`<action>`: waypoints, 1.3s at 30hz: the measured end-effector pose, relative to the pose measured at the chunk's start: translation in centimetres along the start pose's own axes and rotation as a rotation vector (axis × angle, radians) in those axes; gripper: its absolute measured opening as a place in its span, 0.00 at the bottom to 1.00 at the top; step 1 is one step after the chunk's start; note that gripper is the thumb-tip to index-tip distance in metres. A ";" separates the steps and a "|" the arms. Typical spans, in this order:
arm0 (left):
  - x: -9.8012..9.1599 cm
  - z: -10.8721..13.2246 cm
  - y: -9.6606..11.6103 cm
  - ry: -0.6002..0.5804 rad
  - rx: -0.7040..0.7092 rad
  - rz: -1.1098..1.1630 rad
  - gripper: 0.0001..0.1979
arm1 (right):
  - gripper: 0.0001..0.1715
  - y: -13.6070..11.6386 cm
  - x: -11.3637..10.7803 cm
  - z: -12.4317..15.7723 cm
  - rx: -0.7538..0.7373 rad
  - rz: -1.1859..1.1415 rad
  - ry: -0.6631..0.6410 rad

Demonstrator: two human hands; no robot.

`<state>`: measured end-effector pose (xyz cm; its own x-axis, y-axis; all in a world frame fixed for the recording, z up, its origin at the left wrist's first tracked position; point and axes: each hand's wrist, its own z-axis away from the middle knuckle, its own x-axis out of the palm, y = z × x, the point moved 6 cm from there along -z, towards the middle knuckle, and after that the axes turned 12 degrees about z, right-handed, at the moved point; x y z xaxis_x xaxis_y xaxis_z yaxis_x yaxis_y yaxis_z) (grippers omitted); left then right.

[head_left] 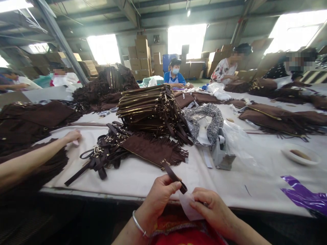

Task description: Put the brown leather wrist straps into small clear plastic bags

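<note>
Left hand (161, 193): fingers pinched on looped dark strap (173, 175)
Right hand (213, 206): fingers pinched on thin white sheet (191, 209), just below the strap's end
Fringed pouch (150, 149): on bench (255, 185), in front of stacked pouches (143, 114); strap seems joined at its near corner
Strap-and-sheet step: probably bringing the two together; next move seems to call for a steady pinch on both
Unclear: whether sheet touches strap; small dark bit by right fingers
Cut off: co-worker's arm (33, 161), left edge
</note>
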<state>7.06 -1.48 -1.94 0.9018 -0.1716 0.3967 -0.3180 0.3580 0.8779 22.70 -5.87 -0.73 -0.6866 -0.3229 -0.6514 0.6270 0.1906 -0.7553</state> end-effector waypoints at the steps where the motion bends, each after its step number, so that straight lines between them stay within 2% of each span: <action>1: -0.1 0.1 0.0 0.007 -0.010 0.002 0.10 | 0.19 0.1 0.1 0.0 0.002 0.000 0.000; 8: 0.1 0.7 0.0 -0.036 -0.062 0.078 0.11 | 0.20 0.8 0.4 -0.1 0.068 -0.027 0.023; 11: 0.0 1.0 -0.5 -0.015 -0.134 0.063 0.14 | 0.22 0.8 0.5 0.0 0.103 -0.043 0.029; 15: 0.0 1.2 -0.8 -0.001 -0.200 0.091 0.17 | 0.20 0.7 0.8 0.1 0.100 -0.048 0.014; 21: -0.3 0.8 -0.4 0.022 -0.181 0.182 0.17 | 0.19 0.7 0.9 0.2 0.036 0.009 0.000; 27: -0.1 0.6 -0.8 0.017 -0.193 0.162 0.17 | 0.14 0.3 1.0 0.0 0.044 0.010 -0.026; 31: -0.2 0.7 -0.9 0.007 -0.157 0.213 0.17 | 0.10 0.3 0.8 -0.1 0.076 0.031 0.007; 34: -0.4 0.8 -1.0 -0.004 -0.136 0.215 0.16 | 0.09 0.5 0.7 -0.1 0.115 0.052 0.034; 39: 0.2 0.9 -1.1 -0.046 -0.125 0.195 0.12 | 0.07 0.2 0.8 -0.2 0.100 0.025 0.007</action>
<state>7.34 -2.76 -2.62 0.8118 -0.1285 0.5696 -0.4434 0.4991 0.7445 22.17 -5.92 -1.43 -0.6727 -0.3127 -0.6706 0.6773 0.1046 -0.7282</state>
